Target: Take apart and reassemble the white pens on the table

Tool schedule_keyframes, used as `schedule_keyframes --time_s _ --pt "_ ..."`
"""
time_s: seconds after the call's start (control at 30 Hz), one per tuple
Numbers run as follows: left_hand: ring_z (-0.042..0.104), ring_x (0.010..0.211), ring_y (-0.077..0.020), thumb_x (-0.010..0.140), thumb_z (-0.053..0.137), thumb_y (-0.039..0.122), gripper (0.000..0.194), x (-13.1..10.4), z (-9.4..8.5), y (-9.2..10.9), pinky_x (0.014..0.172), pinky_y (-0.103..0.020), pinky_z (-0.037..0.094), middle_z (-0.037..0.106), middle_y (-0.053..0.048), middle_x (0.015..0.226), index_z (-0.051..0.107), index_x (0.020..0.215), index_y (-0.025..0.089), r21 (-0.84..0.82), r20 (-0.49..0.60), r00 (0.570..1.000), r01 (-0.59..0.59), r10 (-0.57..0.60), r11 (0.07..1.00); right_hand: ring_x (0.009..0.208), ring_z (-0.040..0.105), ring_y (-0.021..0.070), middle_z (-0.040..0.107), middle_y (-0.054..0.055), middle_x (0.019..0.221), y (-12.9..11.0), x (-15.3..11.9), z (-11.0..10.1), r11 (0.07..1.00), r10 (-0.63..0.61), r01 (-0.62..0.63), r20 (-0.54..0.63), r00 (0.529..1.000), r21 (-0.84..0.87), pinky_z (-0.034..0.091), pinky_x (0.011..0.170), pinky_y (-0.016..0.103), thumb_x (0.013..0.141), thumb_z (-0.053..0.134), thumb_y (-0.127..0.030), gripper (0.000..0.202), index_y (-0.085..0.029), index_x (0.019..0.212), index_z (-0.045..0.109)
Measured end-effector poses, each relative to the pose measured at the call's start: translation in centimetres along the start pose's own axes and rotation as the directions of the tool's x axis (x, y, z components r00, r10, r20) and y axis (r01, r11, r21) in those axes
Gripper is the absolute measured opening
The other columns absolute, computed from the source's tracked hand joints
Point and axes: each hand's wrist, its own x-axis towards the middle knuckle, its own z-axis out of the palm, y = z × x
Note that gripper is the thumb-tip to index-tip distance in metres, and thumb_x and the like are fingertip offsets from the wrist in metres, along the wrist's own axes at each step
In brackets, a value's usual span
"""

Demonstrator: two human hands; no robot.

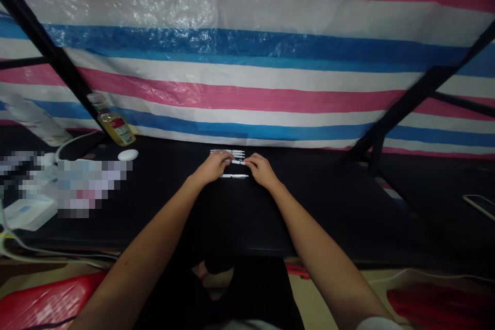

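1. At the middle of a black table point(154, 206), toward its far edge, a person's two bare hands meet over a small white pen point(236, 162).
2. The left hand point(212, 166) pinches the pen's left end and the right hand point(262, 170) pinches its right end, so the pen hangs level between them, just above the tabletop; gripping both ends like this suits pulling or twisting it.
3. A second white pen point(234, 176) lies flat on the table just near of the hands, within easy reach.
4. A short row of more pens point(228, 152) lies just beyond the hands, side by side.
5. Far left, a bottle of yellow liquid point(112, 125) leans at the table's back edge, with a white oval object point(128, 154) beside it, well apart from the hands.
6. A striped pink, white and blue tarpaulin point(247, 62) hangs behind the table as a backdrop.
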Motion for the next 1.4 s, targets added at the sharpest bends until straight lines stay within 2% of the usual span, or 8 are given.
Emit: schedule_keyframes --time_s 0.27,0.43,0.63,0.83,1.03,1.13,1.27,1.4 --pt "0.060 0.106 -0.0220 0.083 0.065 0.017 0.023 0.1 -0.1 1.3 0.098 -0.037 0.046 0.068 -0.007 0.108 0.067 0.106 0.021 -0.038 -0.128 0.991 -0.031 0.026 0.999 0.081 0.060 0.0168 0.064 0.004 0.084 0.7 0.2 0.4 0.998 0.062 -0.062 -0.003 0.998 0.018 0.045 0.079 0.029 0.094 0.051 -0.019 0.022 -0.018 0.085 0.071" --pt "0.062 0.097 -0.0217 0.089 0.061 0.037 0.031 0.1 -0.7 1.0 0.090 -0.035 0.048 0.066 -0.011 0.109 0.065 0.111 0.016 -0.033 -0.253 0.957 0.142 -0.145 0.989 0.081 0.059 0.0172 0.064 0.004 0.085 0.7 0.2 0.4 0.997 0.071 -0.070 -0.014 0.997 0.028 0.045 0.080 0.030 0.093 0.050 -0.020 0.022 -0.018 0.085 0.071" --pt "0.057 0.065 -0.0158 0.091 0.055 0.043 0.032 -0.1 -0.7 -0.2 0.067 -0.029 0.043 0.064 -0.002 0.067 0.066 0.076 0.018 -0.129 -0.049 0.949 0.303 -0.311 0.944 0.081 0.059 0.0178 0.064 0.005 0.084 0.5 0.1 0.3 0.997 0.074 -0.074 -0.022 0.997 0.013 0.045 0.081 0.031 0.093 0.050 -0.020 0.023 -0.018 0.084 0.071" --pt "0.057 0.064 -0.0132 0.081 0.067 0.033 0.016 0.1 0.2 -0.3 0.065 -0.027 0.045 0.067 -0.001 0.075 0.065 0.085 0.017 -0.358 -0.099 0.948 0.249 -0.302 0.900 0.081 0.059 0.0180 0.064 0.005 0.083 0.2 0.1 0.2 0.998 0.064 -0.063 -0.027 0.998 0.014 0.045 0.079 0.030 0.092 0.049 -0.021 0.023 -0.018 0.083 0.070" --pt "0.065 0.092 -0.0179 0.078 0.069 0.022 0.010 0.3 0.1 0.0 0.088 -0.034 0.050 0.069 -0.007 0.097 0.064 0.070 0.017 -0.431 -0.181 0.970 0.069 -0.161 0.899 0.070 0.057 0.0177 0.065 0.003 0.074 0.3 0.4 0.4 0.967 0.230 -0.230 0.006 0.973 0.110 0.043 0.072 0.029 0.091 0.046 -0.026 0.027 -0.017 0.083 0.070" --pt "0.064 0.092 -0.0177 0.076 0.070 0.022 0.007 0.4 -0.1 0.5 0.086 -0.034 0.050 0.068 -0.009 0.106 0.067 0.071 0.017 -0.439 -0.168 0.976 0.050 -0.137 0.897 0.066 0.055 0.0172 0.065 0.003 0.072 0.3 0.5 0.6 0.956 0.267 -0.265 0.003 0.964 0.129 0.041 0.067 0.029 0.090 0.046 -0.029 0.028 -0.017 0.081 0.069" --pt "0.063 0.082 -0.0155 0.077 0.072 0.030 0.027 0.5 -0.3 0.7 0.072 -0.029 0.049 0.069 -0.008 0.102 0.066 0.100 0.017 -0.540 -0.168 0.944 0.153 -0.284 0.828 0.067 0.054 0.0165 0.063 0.002 0.070 0.2 0.5 0.9 0.959 0.249 -0.246 -0.001 0.969 0.139 0.040 0.067 0.027 0.089 0.046 -0.031 0.028 -0.017 0.078 0.068" --pt "0.053 0.057 -0.0125 0.085 0.064 0.041 0.025 0.3 -0.4 -0.1 0.057 -0.026 0.041 0.062 -0.003 0.067 0.066 0.083 0.016 -0.452 -0.050 0.903 0.361 -0.428 0.816 0.069 0.056 0.0168 0.065 0.002 0.073 0.1 0.3 0.9 0.962 0.247 -0.245 -0.005 0.969 0.123 0.040 0.070 0.027 0.089 0.047 -0.030 0.027 -0.017 0.081 0.069"
